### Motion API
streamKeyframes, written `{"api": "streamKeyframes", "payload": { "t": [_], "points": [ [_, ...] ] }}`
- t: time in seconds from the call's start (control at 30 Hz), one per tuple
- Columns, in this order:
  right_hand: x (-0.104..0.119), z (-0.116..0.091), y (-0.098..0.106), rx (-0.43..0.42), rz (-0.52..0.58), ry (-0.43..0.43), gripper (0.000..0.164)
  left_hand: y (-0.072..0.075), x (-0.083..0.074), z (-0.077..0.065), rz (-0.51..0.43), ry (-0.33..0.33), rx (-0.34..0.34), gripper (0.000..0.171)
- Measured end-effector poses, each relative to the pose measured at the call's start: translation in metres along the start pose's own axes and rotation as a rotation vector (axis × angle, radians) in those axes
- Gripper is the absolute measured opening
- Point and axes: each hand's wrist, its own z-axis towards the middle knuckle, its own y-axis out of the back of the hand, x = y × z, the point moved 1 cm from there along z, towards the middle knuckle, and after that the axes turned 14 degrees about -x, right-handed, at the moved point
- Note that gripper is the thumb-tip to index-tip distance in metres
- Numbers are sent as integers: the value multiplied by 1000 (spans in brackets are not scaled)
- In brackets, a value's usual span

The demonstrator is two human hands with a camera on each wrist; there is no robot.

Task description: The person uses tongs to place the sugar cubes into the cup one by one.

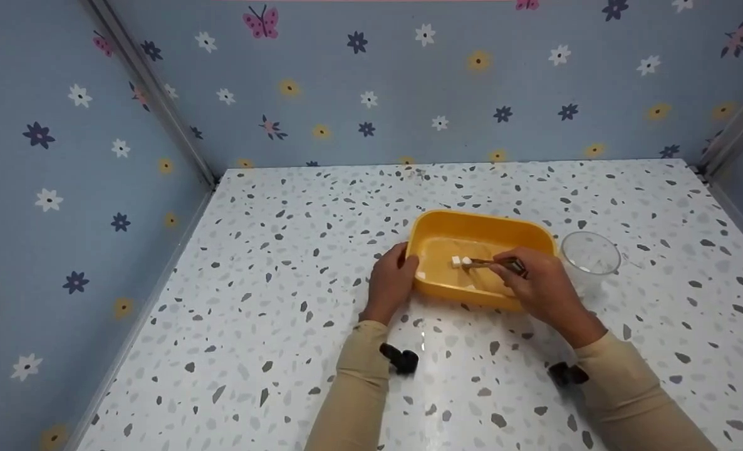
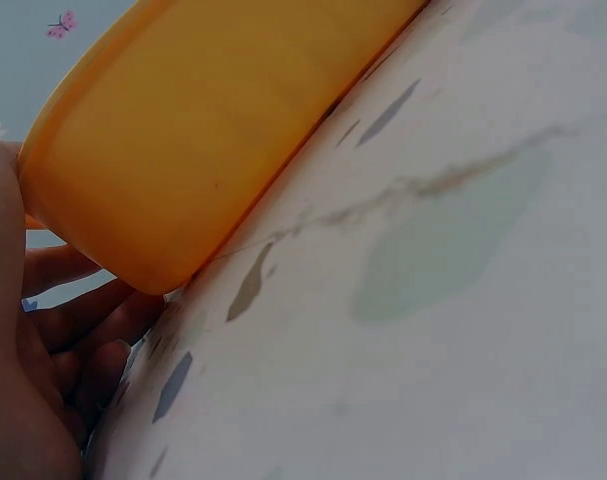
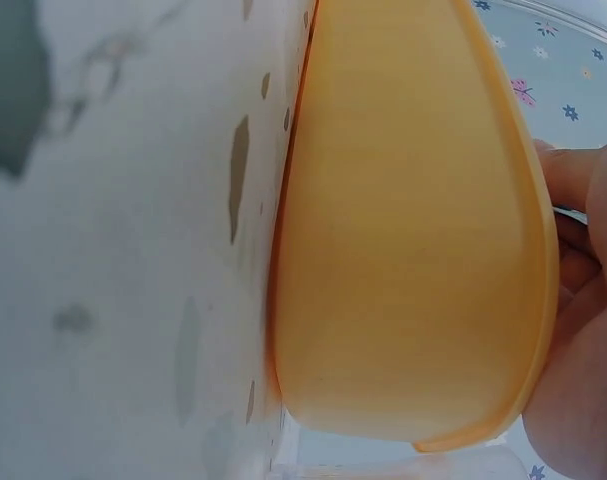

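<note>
Yellow-orange rectangular plastic tub (image 1: pixel 484 227): stands upright on the white speckled tabletop (image 1: pixel 271 263), between the two hands; long axis runs left to right, right end slightly nearer the person.
Small white cube at the tips (image 1: pixel 467 260): inside the tub, left of the right hand, in line with the slim metal tweezers (image 1: pixel 481 264); appears to touch the tips. Whether it is pinched cannot be told at this size.
Second small white cube (image 1: pixel 455 262): just beside the first, on its left, beyond the tweezer tips.
Other white piece (image 1: pixel 421 275): in the tub's left near corner, close to the left hand.
Tweezers' axis: nearly parallel to the tub's long side, tips pointing left, dark rear end inside the right hand's grasp.
Right hand (image 1: pixel 544 288): holds the tweezers between thumb and fingers, above the tub's right near edge; the nearer hand to the pair of cubes by way of its tool.
Left hand (image 1: pixel 391 283): grips the tub's left end, thumb at the rim, fingers against the outer wall.
Clear round cup (image 1: pixel 591 254): just beside the tub's right end, right of the right hand and opposite to the tips' direction.
Governing relation, as judged: tips to cube, leftward along the tweezers; cup on the reverse side.
</note>
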Motion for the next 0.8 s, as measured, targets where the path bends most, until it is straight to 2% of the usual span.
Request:
{"api": "streamKeyframes", "payload": {
  "t": [0.27, 0.4, 0.5, 0.63, 0.8],
  "points": [
    [1, -1, 0, -17, -26, 10, 14, 0, 1, 0, 0, -11, -3, 43],
    [0, -1, 1, -50, -19, 64, 12, 0, 2, -1, 8, -13, -10, 43],
    [0, -1, 2, -64, -24, 71, 11, 0, 2, 0, 12, -10, -14, 43],
    [2, -1, 4, -61, -35, 30, 11, -1, 2, 0, 9, -7, -10, 43],
    [3, 1, 7, -74, -32, 18, 10, -1, 2, 1, 13, -5, -10, 43]
  ]
}}
